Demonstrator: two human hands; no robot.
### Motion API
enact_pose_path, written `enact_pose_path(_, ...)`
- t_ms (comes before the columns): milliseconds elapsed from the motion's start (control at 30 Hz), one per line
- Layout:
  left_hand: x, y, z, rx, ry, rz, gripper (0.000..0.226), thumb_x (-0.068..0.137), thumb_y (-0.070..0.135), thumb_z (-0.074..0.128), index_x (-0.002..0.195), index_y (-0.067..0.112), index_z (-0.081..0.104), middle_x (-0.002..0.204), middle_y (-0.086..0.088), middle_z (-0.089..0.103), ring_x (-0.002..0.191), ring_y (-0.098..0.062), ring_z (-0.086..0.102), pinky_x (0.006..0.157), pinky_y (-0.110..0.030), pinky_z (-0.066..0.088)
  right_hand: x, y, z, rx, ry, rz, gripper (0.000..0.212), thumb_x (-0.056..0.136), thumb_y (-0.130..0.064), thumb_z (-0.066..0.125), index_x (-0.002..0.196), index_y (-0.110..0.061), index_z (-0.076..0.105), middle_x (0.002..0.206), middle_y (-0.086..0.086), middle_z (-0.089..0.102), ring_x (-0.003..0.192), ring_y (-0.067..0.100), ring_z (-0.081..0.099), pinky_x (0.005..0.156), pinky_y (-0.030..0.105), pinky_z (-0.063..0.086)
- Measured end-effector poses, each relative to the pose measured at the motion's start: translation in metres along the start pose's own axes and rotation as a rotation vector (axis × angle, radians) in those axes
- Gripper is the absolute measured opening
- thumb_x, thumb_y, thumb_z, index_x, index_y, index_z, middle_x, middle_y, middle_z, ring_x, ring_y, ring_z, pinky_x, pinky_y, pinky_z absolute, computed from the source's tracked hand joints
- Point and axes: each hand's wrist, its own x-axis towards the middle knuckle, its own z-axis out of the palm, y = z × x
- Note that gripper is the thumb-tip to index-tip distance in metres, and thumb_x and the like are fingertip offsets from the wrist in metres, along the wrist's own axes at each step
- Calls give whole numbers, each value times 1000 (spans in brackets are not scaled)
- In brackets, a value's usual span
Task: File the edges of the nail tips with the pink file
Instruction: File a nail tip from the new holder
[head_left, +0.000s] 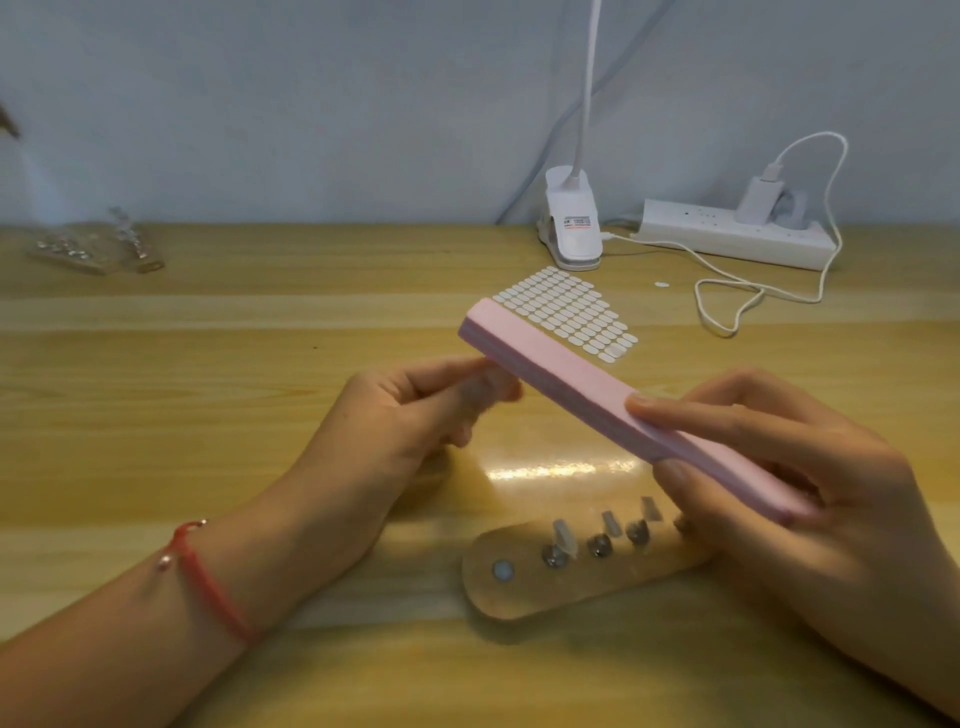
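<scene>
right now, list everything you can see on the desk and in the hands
pink file: one, pink, raised, centre
holder: one, wood with metal studs, near edge
nail tips: at least three, clear, upright on the holder
sticker sheet: one, white ovals, behind the file
clip lamp: one, white, back centre
power strip: one, white, back right
charger: one, white, plugged into the strip
cable: one, white, looped beside the strip
clear stands: blurred, count unclear, back left
table: one, light wood
bracelet: one, red, left wrist
left hand: fingers curled, tips blurred, beside the file
right hand: grips the file's near end
</scene>
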Motion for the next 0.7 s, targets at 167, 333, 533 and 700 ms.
enact_pose_path(167, -4, 1, 5, 109, -124, 23, 25, 64, 34, 74, 87, 24, 78, 78, 6, 75, 67, 1, 64, 59, -8, 44, 0, 1, 2, 9, -18, -21, 31, 84, -30, 63, 114, -24, 69, 94, 0, 63, 80, 11, 64, 63, 7, 40)
enact_pose_path(333, -2, 1, 2, 107, -37, 10, 27, 64, 40, 68, 84, 27, 79, 67, 12, 68, 54, 4, 48, 54, -10, 40, 0, 1, 1, 21, -12, -18, 31, 84, -30, 63, 114, -25, 69, 94, -4, 63, 80, 9, 63, 63, 7, 39)
enact_pose_path(533, 0, 1, 0, 28, 14, -2, 32, 62, 38, 71, 88, 21, 79, 74, 8, 70, 55, 0, 48, 57, -14, 40, 1, 0, 0, 11, 10, -17, 31, 83, -31, 63, 112, -25, 71, 92, -2, 62, 77, 12, 64, 64, 11, 42)
enact_pose_path(700, -2, 2, 3, 75, -4, -4, 34, 58, 45, 68, 84, 26, 79, 71, 9, 71, 59, 1, 53, 55, -11, 40, 3, 0, 1, -27, 13, -47, 31, 82, -30, 63, 112, -22, 71, 91, 0, 63, 76, 8, 63, 62, 9, 41)
